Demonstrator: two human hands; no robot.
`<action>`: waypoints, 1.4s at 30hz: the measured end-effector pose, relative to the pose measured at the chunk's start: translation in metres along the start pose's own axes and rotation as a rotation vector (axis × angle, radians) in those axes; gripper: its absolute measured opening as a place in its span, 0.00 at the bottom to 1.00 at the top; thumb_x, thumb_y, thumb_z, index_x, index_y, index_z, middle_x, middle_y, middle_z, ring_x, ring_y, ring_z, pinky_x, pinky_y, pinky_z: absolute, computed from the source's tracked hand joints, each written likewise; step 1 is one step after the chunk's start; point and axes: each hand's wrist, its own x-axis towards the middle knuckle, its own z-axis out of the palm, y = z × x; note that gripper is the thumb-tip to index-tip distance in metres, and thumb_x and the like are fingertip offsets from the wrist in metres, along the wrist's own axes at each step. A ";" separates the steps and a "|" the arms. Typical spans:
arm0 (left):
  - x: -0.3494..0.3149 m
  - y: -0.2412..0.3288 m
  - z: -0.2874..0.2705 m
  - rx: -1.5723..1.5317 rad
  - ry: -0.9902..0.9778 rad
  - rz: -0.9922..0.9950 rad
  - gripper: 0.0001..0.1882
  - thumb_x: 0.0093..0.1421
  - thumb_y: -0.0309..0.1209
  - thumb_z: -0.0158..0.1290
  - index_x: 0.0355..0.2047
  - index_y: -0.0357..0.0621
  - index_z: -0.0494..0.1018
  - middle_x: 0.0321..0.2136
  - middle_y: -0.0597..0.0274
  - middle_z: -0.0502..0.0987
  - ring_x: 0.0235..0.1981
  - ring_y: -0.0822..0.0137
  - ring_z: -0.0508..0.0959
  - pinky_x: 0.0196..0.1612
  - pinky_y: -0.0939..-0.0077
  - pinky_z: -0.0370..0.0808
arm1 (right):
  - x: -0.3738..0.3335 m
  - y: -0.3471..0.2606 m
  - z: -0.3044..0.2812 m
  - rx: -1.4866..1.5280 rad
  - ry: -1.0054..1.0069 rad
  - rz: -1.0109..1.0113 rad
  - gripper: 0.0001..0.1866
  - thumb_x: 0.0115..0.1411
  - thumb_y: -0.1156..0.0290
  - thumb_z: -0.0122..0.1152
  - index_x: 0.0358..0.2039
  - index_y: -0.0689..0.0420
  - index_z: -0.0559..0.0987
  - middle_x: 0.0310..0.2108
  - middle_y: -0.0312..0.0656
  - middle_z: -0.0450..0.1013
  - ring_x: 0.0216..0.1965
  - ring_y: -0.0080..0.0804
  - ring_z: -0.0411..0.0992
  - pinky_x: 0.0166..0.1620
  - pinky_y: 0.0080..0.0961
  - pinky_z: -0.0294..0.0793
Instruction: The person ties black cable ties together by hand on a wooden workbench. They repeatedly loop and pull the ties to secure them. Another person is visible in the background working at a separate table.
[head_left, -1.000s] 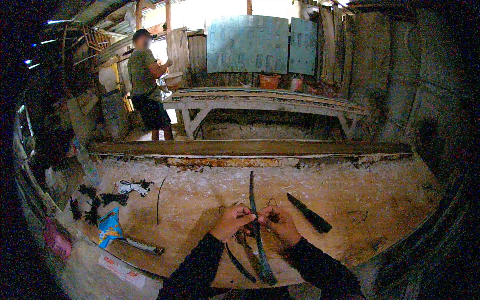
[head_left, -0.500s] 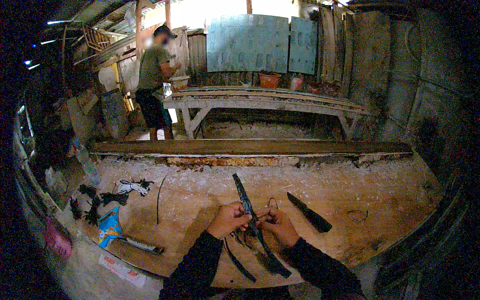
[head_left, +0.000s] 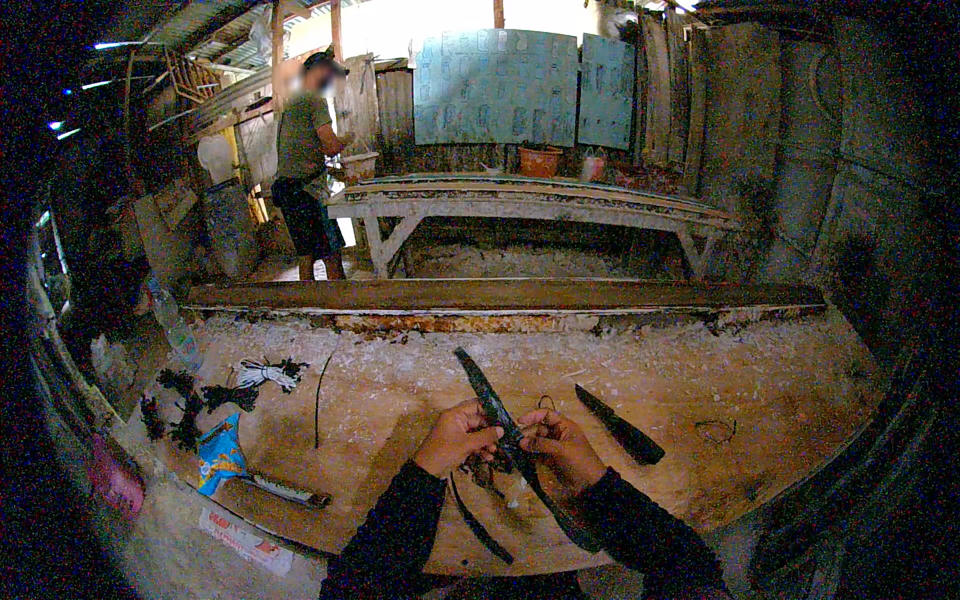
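Head view: the left hand (head_left: 458, 437) and right hand (head_left: 560, 448) each have a clenched grip on a long dark strip (head_left: 487, 395), held between them above the sawdust-covered surface (head_left: 400, 400), slanting up-left past the fingers.

Open, sawdust-strewn table (head_left: 760, 400) lies right of the hands, broken only by a dark blade (head_left: 620, 425) and a small wire loop (head_left: 716, 430). To the left, black cord bundles (head_left: 185, 405), a white cord bundle (head_left: 262, 373) and a blue packet (head_left: 220, 452) crowd the surface; a raised wooden beam (head_left: 500, 296) bars the far edge.
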 end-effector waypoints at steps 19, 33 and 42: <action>-0.003 -0.002 0.008 0.078 -0.099 -0.011 0.12 0.55 0.26 0.42 0.40 0.39 0.66 0.34 0.64 0.72 0.24 0.76 0.70 0.25 0.83 0.72 | 0.001 0.003 -0.004 -0.061 -0.167 0.128 0.16 0.44 0.80 0.56 0.36 0.56 0.69 0.33 0.34 0.69 0.36 0.25 0.67 0.41 0.20 0.64; -0.005 0.000 0.018 0.102 -0.011 -0.046 0.17 0.54 0.31 0.47 0.44 0.40 0.64 0.32 0.66 0.71 0.29 0.76 0.72 0.30 0.83 0.72 | -0.001 0.007 -0.001 -0.038 0.004 0.077 0.10 0.44 0.80 0.56 0.29 0.55 0.69 0.28 0.34 0.69 0.33 0.26 0.67 0.38 0.22 0.65; -0.003 -0.002 0.018 -0.002 -0.135 0.064 0.17 0.52 0.27 0.50 0.42 0.39 0.65 0.35 0.68 0.70 0.36 0.75 0.69 0.41 0.81 0.66 | -0.001 0.005 -0.003 -0.104 0.011 0.026 0.09 0.42 0.80 0.53 0.26 0.54 0.67 0.26 0.32 0.66 0.28 0.23 0.67 0.33 0.20 0.67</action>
